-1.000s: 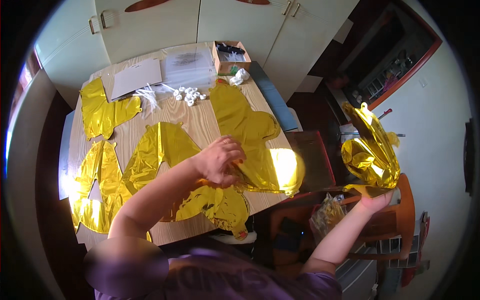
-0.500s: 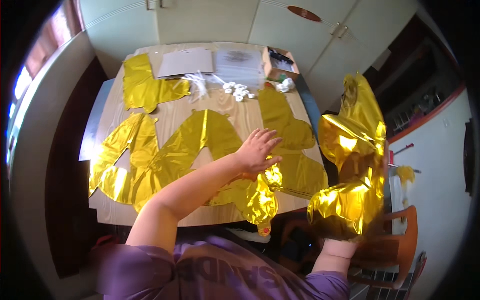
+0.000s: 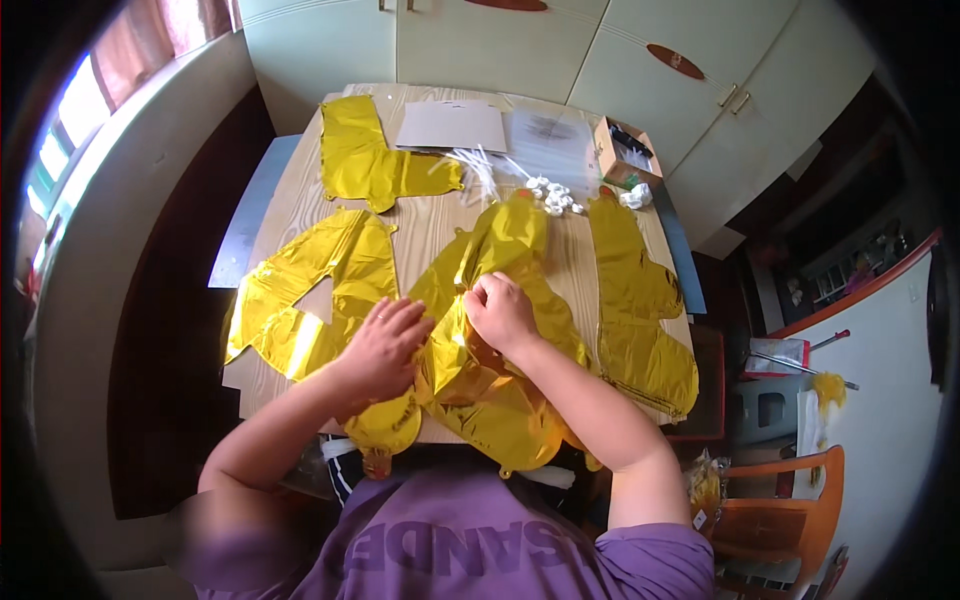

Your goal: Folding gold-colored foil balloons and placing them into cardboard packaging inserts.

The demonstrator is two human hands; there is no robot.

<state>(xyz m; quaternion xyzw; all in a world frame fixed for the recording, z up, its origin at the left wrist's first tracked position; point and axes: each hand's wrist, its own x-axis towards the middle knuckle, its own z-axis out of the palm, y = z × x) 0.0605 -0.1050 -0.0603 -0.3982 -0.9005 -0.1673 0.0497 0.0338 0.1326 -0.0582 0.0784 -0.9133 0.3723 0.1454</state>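
Note:
A crumpled gold foil balloon (image 3: 462,365) lies bunched over the near middle of the table, its rounded end hanging toward my shirt. My right hand (image 3: 502,312) is closed in a fist-like pinch on the upper part of this foil. At the left side of the same balloon, my left hand (image 3: 388,348) rests on the foil with its fingers stretched out and its thumb hidden. Under and beyond it, more gold foil (image 3: 440,280) shows. To the left is a flat A-shaped foil balloon (image 3: 362,262), and to the right lies another flat foil balloon (image 3: 640,300).
At the far left lies an L-shaped gold foil balloon (image 3: 350,150). Along the back are grey card (image 3: 452,125), clear plastic sheets (image 3: 550,140), white straws (image 3: 478,170), white ribbon rolls (image 3: 552,195) and a small box (image 3: 628,155). A wooden chair (image 3: 780,510) stands at right.
The foil balloon held up off the table's right side has come down onto the near middle. My right hand moved left with it; my left hand drew back leftward. The view has shifted.

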